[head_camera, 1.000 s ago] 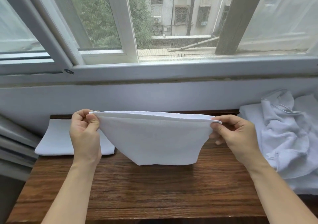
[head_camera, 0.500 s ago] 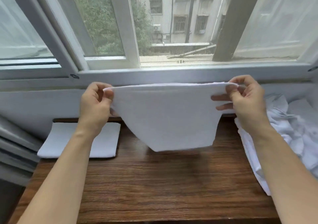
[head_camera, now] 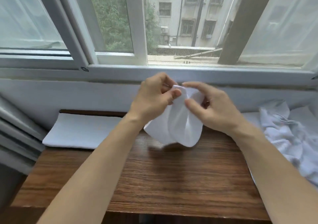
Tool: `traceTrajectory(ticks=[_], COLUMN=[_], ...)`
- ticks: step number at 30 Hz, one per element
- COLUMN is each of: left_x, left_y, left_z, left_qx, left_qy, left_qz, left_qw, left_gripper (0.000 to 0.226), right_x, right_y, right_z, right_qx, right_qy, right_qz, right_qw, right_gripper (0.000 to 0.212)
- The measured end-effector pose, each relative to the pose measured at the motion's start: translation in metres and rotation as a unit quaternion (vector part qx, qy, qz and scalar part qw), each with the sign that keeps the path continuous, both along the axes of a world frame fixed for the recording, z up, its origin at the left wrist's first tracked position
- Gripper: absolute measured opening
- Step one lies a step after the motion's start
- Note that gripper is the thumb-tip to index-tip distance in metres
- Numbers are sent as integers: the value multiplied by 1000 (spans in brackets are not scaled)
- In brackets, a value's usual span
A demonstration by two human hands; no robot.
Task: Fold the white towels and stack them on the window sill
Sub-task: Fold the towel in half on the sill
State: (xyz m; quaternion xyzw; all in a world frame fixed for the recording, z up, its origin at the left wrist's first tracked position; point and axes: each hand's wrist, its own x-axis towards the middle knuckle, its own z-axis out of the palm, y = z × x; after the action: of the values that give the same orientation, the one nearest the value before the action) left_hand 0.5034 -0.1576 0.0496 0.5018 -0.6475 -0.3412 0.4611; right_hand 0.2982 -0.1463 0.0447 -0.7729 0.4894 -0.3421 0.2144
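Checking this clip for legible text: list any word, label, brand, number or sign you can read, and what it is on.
None can be read.
Held towel: plain white, no tag or print showing.
Folded towel and unfolded pile: plain white, no label visible.
Wooden table: bare wood grain, no marks.
Window frame: no sticker or lettering.
Building outside: no signs visible.

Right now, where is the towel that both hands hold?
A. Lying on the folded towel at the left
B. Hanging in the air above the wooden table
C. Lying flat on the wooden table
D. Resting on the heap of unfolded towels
B: the left hand and the right hand pinch the top of the white towel, and its lower edge hangs above the wooden table.
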Motion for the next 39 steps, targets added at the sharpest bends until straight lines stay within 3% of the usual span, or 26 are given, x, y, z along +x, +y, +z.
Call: traceTrajectory(ticks=[3, 7, 10, 14, 16, 18, 21, 25, 29, 31, 33, 35, 36, 39], left_x=[-13, -10, 0, 40, 52, 53, 45, 45, 63, 70, 70, 63, 56, 23], left_y=[5, 11, 21, 42, 56, 66, 65, 48, 36, 34, 36, 39, 41, 46], left_z=[-6, -11, -21, -74, -105, -129, -158, -189, -189, -184, -175, -160, -149, -93], left_qx=[8, 71, 75, 115, 156, 186, 172, 181, 186, 150, 146, 158, 153, 119], left_qy=[-48, 50, 72, -46, -119, -160, -157, -249, -308, -314, -305, -322, -320, -159], left_qz=[-17, -75, -88, -61, -95, -142, -116, -68, -54, 38, 108, 96, 72, -3], left_qw=[999, 993, 991, 990, 976, 959, 966, 949, 932, 937, 935, 929, 932, 980], left_gripper=[16, 18, 25, 24, 25, 32, 32, 18, 20, 25, 24, 24, 34, 69], right_x=[10, 4, -4, -21, -28, -33, -35, -43, -65, -76, -82, -75, -70, -50], right_y=[0, -2, 2, 11, 15, 16, 18, 16, 11, 7, 4, 6, 7, 5], right_z=[-5, -13, -15, -4, 0, 3, 8, 10, 7, 3, -4, -5, -5, -5], right_qx=[41, 91, 93, 90, 98, 98, 104, 101, 92, 86, 78, 75, 77, 67], right_qy=[40, -15, -24, -65, -86, -111, -132, -101, -42, -20, -15, -27, -33, -1], right_qz=[35, 57, 54, 38, 39, 51, 55, 65, 2, -54, -95, -106, -98, -78], right_qw=[998, 994, 994, 993, 991, 988, 984, 988, 995, 995, 992, 991, 992, 995], right_gripper=[45, 20, 37, 18, 12, 29, 57, 37, 24, 11, 18, 17, 15, 13])
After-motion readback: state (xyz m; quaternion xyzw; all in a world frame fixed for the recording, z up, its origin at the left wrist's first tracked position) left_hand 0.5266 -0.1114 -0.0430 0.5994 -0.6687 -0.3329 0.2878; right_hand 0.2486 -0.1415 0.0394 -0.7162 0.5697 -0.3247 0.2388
